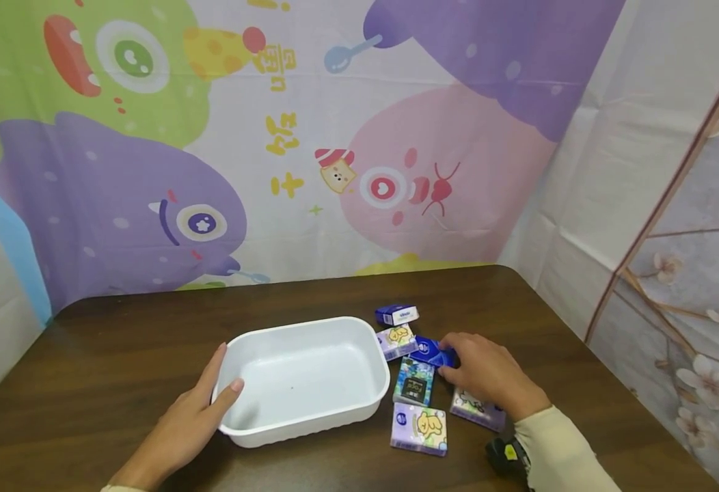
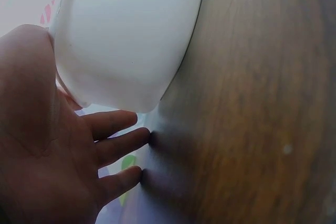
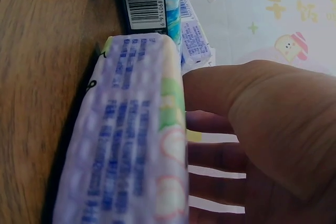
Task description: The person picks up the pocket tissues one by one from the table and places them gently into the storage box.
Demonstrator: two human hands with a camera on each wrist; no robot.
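A white plastic basin [image 1: 301, 376] stands on the table. My left hand [image 1: 190, 417] holds its left end, thumb over the rim and fingers along the outside; in the left wrist view, fingertips [image 2: 137, 119] spread beneath the basin's wall [image 2: 131, 40]. Right of the basin, my right hand [image 1: 485, 369] grips the right end of a dark blue tissue pack [image 1: 424, 350] between thumb and fingers. A purple tissue pack [image 1: 478, 410] lies partly under that hand, and looms large in the right wrist view [image 3: 121, 129]. In that view the blue pack is hidden.
Beside the basin lie a blue-and-white pack [image 1: 398, 314], a purple pack with a yellow cartoon [image 1: 396, 339], a blue-green pack with a black label [image 1: 413, 381] and another purple pack [image 1: 419, 428]. A printed cloth [image 1: 310, 246] hangs behind the brown table [image 1: 150, 328].
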